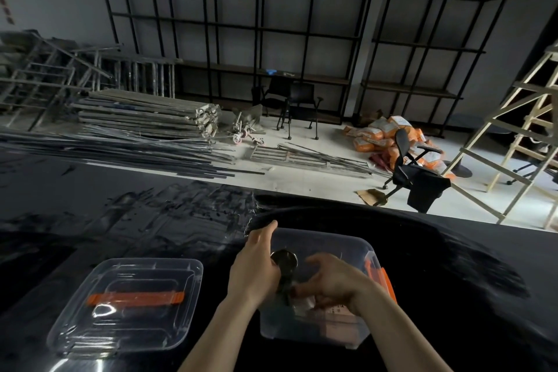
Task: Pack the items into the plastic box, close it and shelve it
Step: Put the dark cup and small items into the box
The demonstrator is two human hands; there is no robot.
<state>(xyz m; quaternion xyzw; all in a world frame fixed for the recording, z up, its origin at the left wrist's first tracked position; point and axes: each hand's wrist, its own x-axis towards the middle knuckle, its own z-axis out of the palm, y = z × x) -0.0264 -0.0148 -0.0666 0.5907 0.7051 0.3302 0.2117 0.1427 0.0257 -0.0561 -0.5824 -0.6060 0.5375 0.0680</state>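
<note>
A clear plastic box (326, 238) with orange side clips stands open on the glossy black table (151, 220), near its front edge. Both of my hands are over the box. My left hand (256, 263) grips a dark metal object with a round head (284, 260) and holds it upright inside the box. My right hand (332, 281) reaches in from the right, fingers curled on the lower part of the same object. A light packet (338, 315) lies on the box floor. The clear lid (129, 305) with an orange handle lies flat to the left.
Beyond the table's far edge is a pale floor with stacked metal bars (145, 118), black chairs (296, 106), orange sacks (389, 136) and a wooden ladder (519, 136). Black wall shelving (271, 24) covers the back wall.
</note>
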